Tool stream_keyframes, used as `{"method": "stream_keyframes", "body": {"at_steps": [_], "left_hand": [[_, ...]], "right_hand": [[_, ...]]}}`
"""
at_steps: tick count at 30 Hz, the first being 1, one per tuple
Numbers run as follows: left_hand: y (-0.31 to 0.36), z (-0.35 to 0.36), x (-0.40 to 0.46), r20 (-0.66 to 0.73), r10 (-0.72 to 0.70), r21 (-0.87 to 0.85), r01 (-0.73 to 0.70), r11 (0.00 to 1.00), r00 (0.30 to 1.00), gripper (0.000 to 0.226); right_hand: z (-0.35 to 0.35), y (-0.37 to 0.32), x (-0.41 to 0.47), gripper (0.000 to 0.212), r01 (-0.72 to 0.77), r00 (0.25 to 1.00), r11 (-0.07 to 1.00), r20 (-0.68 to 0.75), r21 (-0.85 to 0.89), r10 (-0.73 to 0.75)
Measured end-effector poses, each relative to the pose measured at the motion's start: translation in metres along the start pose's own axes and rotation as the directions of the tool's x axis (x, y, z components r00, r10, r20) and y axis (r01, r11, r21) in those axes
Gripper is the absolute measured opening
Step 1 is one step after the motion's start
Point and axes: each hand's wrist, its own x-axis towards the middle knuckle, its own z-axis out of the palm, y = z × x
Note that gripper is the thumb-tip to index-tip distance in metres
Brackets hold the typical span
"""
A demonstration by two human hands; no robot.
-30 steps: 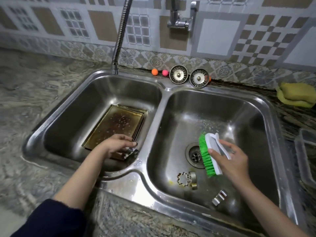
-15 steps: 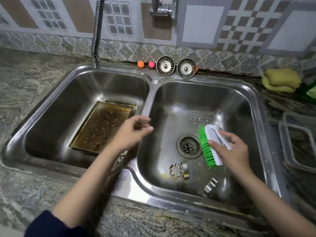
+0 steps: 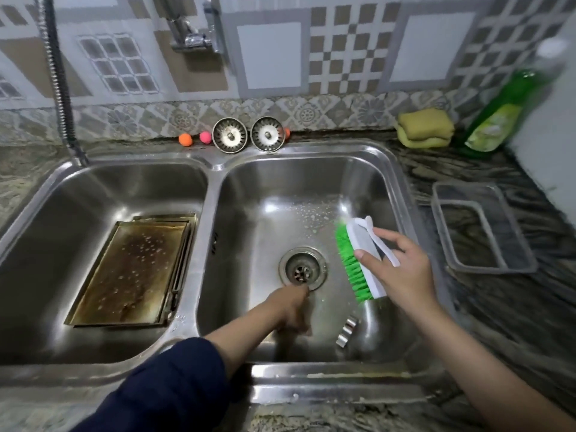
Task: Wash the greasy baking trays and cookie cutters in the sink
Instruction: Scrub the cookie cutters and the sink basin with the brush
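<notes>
Right hand [image 3: 402, 269] gripping scrub brush [image 3: 358, 260], bristles left, poised for scrubbing; left hand [image 3: 291, 310] down at basin floor, blurred, fingers unclear; trays [image 3: 131, 269] waiting.

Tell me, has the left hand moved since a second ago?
Yes. The left hand left the baking trays in the left basin and crossed the divider into the right basin, now reaching down near the drain.

A stack of baking trays [image 3: 131, 272], brown with grease and dotted with droplets, lies flat in the left basin, well left of the brush grip. A small metal cookie cutter [image 3: 347, 332] sits in the right basin, below it.
</notes>
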Motion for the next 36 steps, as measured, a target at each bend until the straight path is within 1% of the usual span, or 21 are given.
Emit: {"method": "stream_keyframes", "body": {"at_steps": [2, 5, 8, 11, 13, 16, 19, 21, 24, 26, 28, 30, 32, 34, 36], "left_hand": [[0.001, -0.003, 0.001, -0.066, 0.007, -0.068, -0.011, 0.998, 0.998, 0.067], [0.004, -0.013, -0.003, -0.214, 0.011, -0.281, -0.073, 0.957, 0.977, 0.059], [0.014, -0.030, -0.015, -0.326, -0.016, -0.522, -0.166, 0.836, 0.945, 0.052], [0.028, -0.045, -0.030, -0.408, -0.075, -0.659, -0.236, 0.714, 0.910, 0.057], [0.035, -0.050, -0.035, -0.445, -0.096, -0.687, -0.271, 0.674, 0.891, 0.058], [0.041, -0.053, -0.037, -0.500, -0.132, -0.694, -0.305, 0.652, 0.856, 0.055], [0.046, -0.055, -0.039, -0.520, -0.156, -0.715, -0.328, 0.618, 0.840, 0.051], [0.048, -0.057, -0.040, -0.537, -0.155, -0.715, -0.350, 0.605, 0.829, 0.050], [0.049, -0.062, -0.043, -0.522, -0.118, -0.722, -0.364, 0.589, 0.845, 0.055], [0.047, -0.064, -0.044, -0.518, -0.097, -0.733, -0.383, 0.562, 0.850, 0.060], [0.045, -0.066, -0.046, -0.537, -0.110, -0.739, -0.403, 0.540, 0.836, 0.068], [0.044, -0.067, -0.047, -0.553, -0.155, -0.763, -0.423, 0.489, 0.819, 0.072], [0.043, -0.066, -0.047, -0.553, -0.209, -0.804, -0.450, 0.390, 0.807, 0.070], [0.044, -0.063, -0.045, -0.555, -0.234, -0.821, -0.480, 0.309, 0.798, 0.064], [0.048, -0.063, -0.045, -0.543, -0.220, -0.835, -0.493, 0.246, 0.810, 0.058]], "right_hand": [[-0.014, -0.012, 0.002, 0.046, 0.038, 0.999, 0.999, -0.021, 0.022, -0.037], [-0.043, -0.034, 0.014, 0.046, 0.143, 0.985, 0.990, -0.104, 0.017, -0.140], [-0.081, -0.053, 0.032, 0.047, 0.208, 0.948, 0.972, -0.220, -0.109, -0.228], [-0.115, -0.058, 0.050, 0.044, 0.178, 0.921, 0.956, -0.303, -0.234, -0.246], [-0.128, -0.048, 0.058, 0.047, 0.110, 0.922, 0.939, -0.318, -0.327, -0.219], [-0.134, -0.024, 0.067, 0.051, 0.021, 0.940, 0.898, -0.297, -0.440, -0.167], [-0.131, -0.003, 0.072, 0.054, -0.015, 0.961, 0.874, -0.248, -0.486, -0.121], [-0.128, 0.006, 0.075, 0.055, -0.017, 0.966, 0.860, -0.229, -0.510, -0.117], [-0.124, 0.008, 0.079, 0.055, -0.017, 0.973, 0.856, -0.206, -0.516, -0.105], [-0.121, 0.002, 0.078, 0.054, -0.028, 0.971, 0.871, -0.220, -0.490, -0.093], [-0.116, -0.011, 0.069, 0.052, -0.014, 0.948, 0.913, -0.295, -0.407, -0.117], [-0.106, -0.028, 0.055, 0.050, 0.088, 0.908, 0.950, -0.367, -0.299, -0.200], [-0.092, -0.045, 0.038, 0.048, 0.194, 0.895, 0.967, -0.374, -0.168, -0.244], [-0.075, -0.056, 0.020, 0.047, 0.206, 0.933, 0.978, -0.296, -0.020, -0.202], [-0.053, -0.061, 0.002, 0.043, 0.109, 0.989, 0.974, -0.123, 0.198, -0.086]]}}
